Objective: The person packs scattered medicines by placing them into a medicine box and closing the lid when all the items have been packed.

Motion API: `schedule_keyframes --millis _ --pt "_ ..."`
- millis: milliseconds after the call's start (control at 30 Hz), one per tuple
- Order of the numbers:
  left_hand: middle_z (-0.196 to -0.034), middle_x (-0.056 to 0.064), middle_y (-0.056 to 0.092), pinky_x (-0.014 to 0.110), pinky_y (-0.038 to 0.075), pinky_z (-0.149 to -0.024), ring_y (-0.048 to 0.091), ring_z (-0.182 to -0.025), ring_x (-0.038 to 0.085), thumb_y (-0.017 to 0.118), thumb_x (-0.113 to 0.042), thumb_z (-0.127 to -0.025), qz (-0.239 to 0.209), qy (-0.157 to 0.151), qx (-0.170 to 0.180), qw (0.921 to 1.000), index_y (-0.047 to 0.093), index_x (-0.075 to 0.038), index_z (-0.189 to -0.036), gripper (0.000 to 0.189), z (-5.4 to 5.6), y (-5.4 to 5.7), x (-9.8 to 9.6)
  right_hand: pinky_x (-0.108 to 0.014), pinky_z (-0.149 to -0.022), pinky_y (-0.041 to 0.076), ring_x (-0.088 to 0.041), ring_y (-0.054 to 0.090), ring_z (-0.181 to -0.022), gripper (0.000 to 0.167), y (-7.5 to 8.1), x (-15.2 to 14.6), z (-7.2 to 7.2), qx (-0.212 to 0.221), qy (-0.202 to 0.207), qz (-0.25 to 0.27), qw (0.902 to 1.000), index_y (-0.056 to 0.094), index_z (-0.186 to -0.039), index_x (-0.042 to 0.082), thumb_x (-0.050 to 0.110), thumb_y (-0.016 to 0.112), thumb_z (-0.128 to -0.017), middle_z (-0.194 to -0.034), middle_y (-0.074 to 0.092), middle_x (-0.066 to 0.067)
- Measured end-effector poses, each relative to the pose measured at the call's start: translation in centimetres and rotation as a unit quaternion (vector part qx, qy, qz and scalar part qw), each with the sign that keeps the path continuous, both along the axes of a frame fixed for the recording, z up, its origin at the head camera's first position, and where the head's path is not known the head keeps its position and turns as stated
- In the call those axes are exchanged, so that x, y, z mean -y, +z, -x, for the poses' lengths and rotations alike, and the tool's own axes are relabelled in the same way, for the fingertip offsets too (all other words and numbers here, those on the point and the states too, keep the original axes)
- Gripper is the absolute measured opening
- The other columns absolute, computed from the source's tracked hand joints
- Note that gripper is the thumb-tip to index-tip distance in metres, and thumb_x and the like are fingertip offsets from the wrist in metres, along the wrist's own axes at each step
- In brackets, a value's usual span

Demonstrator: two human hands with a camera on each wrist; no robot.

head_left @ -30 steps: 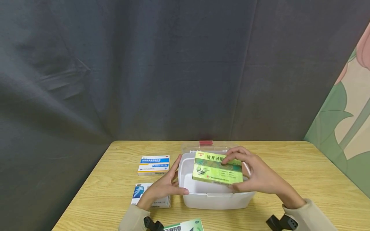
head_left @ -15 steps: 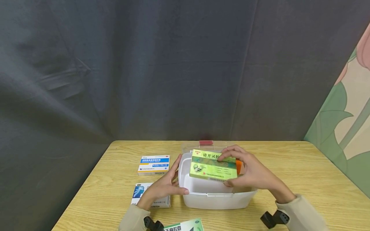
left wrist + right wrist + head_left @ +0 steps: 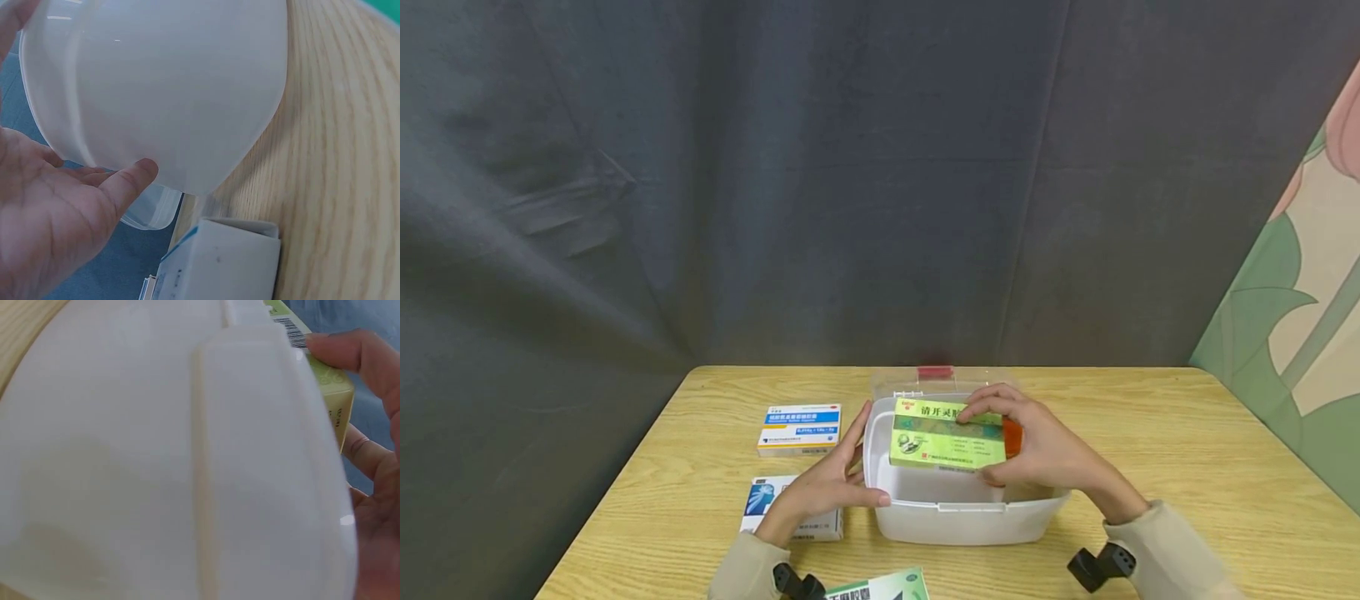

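Note:
A yellow-green medicine box point(image 3: 946, 435) hangs over the open white plastic container point(image 3: 955, 517), tilted with its printed face toward me. My right hand point(image 3: 1030, 446) grips it from the right side, fingers over its top edge and thumb under it. In the right wrist view the box point(image 3: 328, 381) shows past the container wall point(image 3: 156, 462) with my fingers point(image 3: 350, 353) on it. My left hand point(image 3: 823, 487) rests flat against the container's left wall, thumb point(image 3: 128, 181) on the wall point(image 3: 162, 81). An orange item point(image 3: 1012, 433) sits inside behind the box.
A blue-and-white box point(image 3: 799, 428) lies on the wooden table point(image 3: 1187, 467) to the left. A second white box point(image 3: 763, 500) lies under my left wrist, and a green-and-white one point(image 3: 880, 586) at the near edge. The container's clear lid with a red latch point(image 3: 934, 372) stands behind. Dark curtain backs the table.
My right hand has moved the yellow-green box leftward and lower, further into the container. The left hand has stayed on the container's left wall.

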State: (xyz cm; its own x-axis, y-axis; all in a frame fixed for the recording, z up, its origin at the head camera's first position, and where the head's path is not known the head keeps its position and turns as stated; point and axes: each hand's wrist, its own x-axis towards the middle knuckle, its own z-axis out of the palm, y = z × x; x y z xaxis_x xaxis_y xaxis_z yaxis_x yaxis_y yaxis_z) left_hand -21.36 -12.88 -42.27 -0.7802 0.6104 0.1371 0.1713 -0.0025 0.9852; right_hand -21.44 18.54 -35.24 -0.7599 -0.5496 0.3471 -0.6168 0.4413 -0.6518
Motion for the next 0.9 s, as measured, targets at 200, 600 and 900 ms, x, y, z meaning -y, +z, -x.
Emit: schedule_keyframes --millis 200,600,900 --pt "-0.161 0.007 0.001 0.039 0.031 -0.109 0.020 -0.143 0.031 0.083 -0.030 -0.078 -0.005 -0.004 -0.016 0.9999 -0.005 -0.035 -0.155 0.117 0.0 -0.2 0.1 -0.041 -0.096 0.043 -0.020 0.046 -0.116 0.055 -0.6 0.4 0.3 0.003 0.003 -0.015 0.9999 0.067 -0.110 0.024 0.009 0.084 -0.060 -0.123 0.054 0.007" --pt "-0.161 0.005 -0.004 0.039 0.031 -0.109 0.019 -0.143 0.031 0.082 -0.027 -0.079 -0.009 -0.005 -0.014 0.9998 -0.006 -0.032 -0.155 0.116 0.0 -0.2 0.1 -0.043 -0.090 0.042 -0.014 0.052 -0.110 0.052 -0.9 1.8 0.6 -0.038 -0.026 -0.080 0.9958 0.067 -0.104 0.034 0.020 0.088 -0.059 -0.116 0.056 0.016" --pt "-0.161 0.003 -0.006 0.038 0.029 -0.110 0.017 -0.143 0.031 0.080 -0.015 -0.081 -0.005 -0.003 -0.002 1.0000 -0.005 -0.035 -0.155 0.114 -0.1 -0.1 0.0 -0.033 -0.089 0.047 -0.014 0.052 -0.107 0.050 -1.0 3.1 0.8 -0.015 0.005 -0.077 0.9969 0.067 -0.101 0.027 0.012 0.086 -0.057 -0.116 0.054 0.010"
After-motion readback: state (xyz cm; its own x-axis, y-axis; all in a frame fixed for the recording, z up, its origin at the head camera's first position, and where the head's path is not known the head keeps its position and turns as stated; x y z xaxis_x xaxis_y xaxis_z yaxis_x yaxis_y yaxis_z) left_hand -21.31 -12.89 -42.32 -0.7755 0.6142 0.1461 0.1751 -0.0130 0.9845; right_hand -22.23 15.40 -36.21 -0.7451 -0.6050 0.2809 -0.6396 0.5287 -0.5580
